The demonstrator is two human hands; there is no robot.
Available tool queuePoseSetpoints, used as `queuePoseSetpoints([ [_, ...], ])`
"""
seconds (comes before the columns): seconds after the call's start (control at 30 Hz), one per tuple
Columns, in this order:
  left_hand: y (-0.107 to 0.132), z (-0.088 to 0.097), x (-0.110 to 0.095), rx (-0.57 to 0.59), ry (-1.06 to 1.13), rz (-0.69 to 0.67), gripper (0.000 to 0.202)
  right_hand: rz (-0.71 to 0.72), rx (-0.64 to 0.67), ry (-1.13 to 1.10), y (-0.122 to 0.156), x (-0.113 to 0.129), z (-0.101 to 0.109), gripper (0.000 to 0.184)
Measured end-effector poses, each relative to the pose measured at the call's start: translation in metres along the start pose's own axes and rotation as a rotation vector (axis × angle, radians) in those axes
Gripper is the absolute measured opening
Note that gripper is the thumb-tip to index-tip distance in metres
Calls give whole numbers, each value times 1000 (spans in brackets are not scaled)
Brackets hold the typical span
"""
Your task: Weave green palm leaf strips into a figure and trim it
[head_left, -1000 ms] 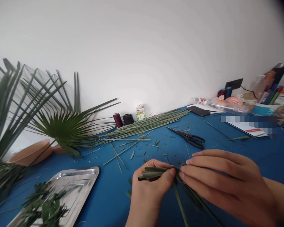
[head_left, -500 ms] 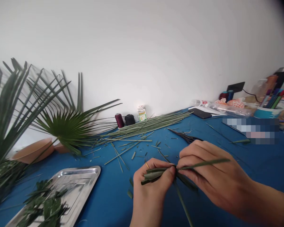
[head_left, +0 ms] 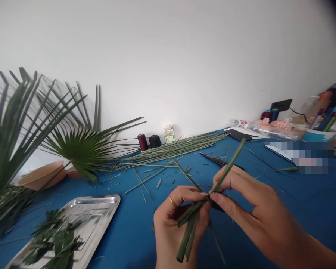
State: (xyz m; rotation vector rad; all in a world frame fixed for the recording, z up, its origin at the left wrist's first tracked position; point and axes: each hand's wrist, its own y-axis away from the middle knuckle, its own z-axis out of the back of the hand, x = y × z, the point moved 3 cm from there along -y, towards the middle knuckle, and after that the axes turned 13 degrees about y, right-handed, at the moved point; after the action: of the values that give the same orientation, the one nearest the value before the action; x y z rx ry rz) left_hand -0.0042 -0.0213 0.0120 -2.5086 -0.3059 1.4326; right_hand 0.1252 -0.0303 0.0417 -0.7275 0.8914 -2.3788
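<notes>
Above the blue table, my left hand (head_left: pixel 182 220), with a ring on one finger, pinches a small bundle of green palm leaf strips (head_left: pixel 190 231) at their joined middle. Several folded strip ends hang over its palm, and thinner ends stick out above and below. Close against it, my right hand (head_left: pixel 249 205) grips one palm leaf strip (head_left: pixel 231 162) between thumb and forefinger, its free end slanting up to the right. The exact crossing of the strips is partly hidden by fingertips. Behind my right hand lie dark scissors (head_left: pixel 215 159), handles partly covered.
A metal tray (head_left: pixel 108 209) with green woven leaf pieces sits at left. Beyond it are an orange bowl (head_left: pixel 42 175) and a fan palm leaf (head_left: pixel 78 147). Long strips (head_left: pixel 182 145), thread spools (head_left: pixel 142 142) and a small box (head_left: pixel 169 134) line the wall. Pens stand in a cup (head_left: pixel 319 135) at right.
The strip in my right hand has swung from nearly level to steeply upward. The bundle has turned in my left hand, so its folded ends now point down.
</notes>
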Motion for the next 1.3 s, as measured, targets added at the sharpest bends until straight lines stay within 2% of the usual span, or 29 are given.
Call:
queuePoseSetpoints([
  [0.13, 2, -2, -3, -57, 26, -42, 15, 210, -98, 33, 1, 2, 6, 11],
  [0.23, 3, -3, -2, -33, 19, -71, 15, 350, -163, 135, 0, 3, 9, 15],
  [0.47, 2, 0, -1, 42, -53, -205, 18, 451, 7, 107, 1, -4, 11, 20],
  [0.6, 3, -3, -6, 171, -177, -263, 16, 501, 42, 112, -1, -3, 16, 22],
  [0.7, 4, -2, -7, 197, -206, -362, 17, 522, 16, 117, -1, -2, 17, 17],
  [0.83, 4, -1, -2, 216, -229, -441, 15, 498, -44, 131, 3, -4, 15, 15],
  [0.93, 4, 2, -2, 222, -233, -507, 18, 445, -18, 125, 5, -3, 14, 17],
  [1.07, 5, 3, -7, 322, -288, -610, 29, 287, 69, 53, 3, 1, 14, 15],
  [1.13, 6, 4, -9, 358, -339, -665, 33, 197, 65, -3, 2, 3, 14, 14],
  [1.23, 7, 5, -13, 328, -418, -771, 31, 56, 17, -66, -1, 3, 12, 14],
  [1.3, 8, 5, -14, 318, -458, -805, 26, -26, 47, -107, -2, 3, 9, 15],
])
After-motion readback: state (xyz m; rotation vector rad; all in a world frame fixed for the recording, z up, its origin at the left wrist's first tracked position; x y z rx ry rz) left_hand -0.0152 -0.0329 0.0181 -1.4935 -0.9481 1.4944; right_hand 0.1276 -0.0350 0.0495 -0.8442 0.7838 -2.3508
